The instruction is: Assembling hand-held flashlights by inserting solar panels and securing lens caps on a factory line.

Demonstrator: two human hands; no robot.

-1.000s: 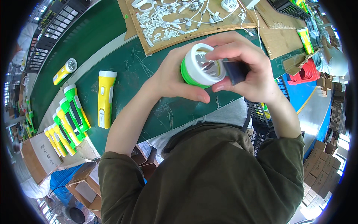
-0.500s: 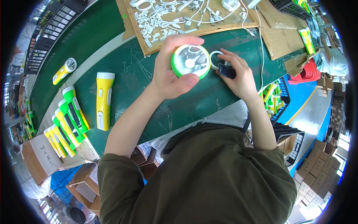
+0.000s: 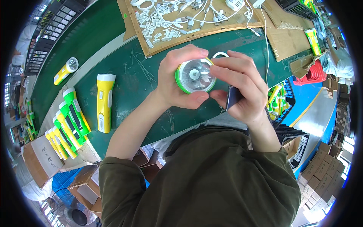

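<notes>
— Firstly, position of the flashlight [image 3: 194, 75]?

— Above the middle of the desk [image 3: 134, 81], clear lens end facing up. White rim, green band beneath; the rest of the body is hidden.

— State of each hand?

— Left hand [image 3: 169, 81] grasping the flashlight, fingers curled round the far side, thumb along the near side. Right hand [image 3: 247, 85] grasping a small dark object [image 3: 233, 96] in its palm; its fingertips meet the right edge of the lens rim. Nature of the dark object: cannot tell.

— Things close by?

— White ring [image 3: 220, 55] just beyond the right fingers, partly covered by them. To the left, a yellow flashlight [image 3: 104, 104] lying with its white head at the far end.

— Further out?

— Far side: wood-edged tray [image 3: 174, 43] holding tangled white cables [image 3: 181, 17]. Left edge: a slanting row of yellow and green flashlights [image 3: 72, 120], lying side by side; another small yellow flashlight [image 3: 63, 72] farther off. Right: black crate [image 3: 290, 99], lower than the desk, with yellow and green flashlights inside.
</notes>
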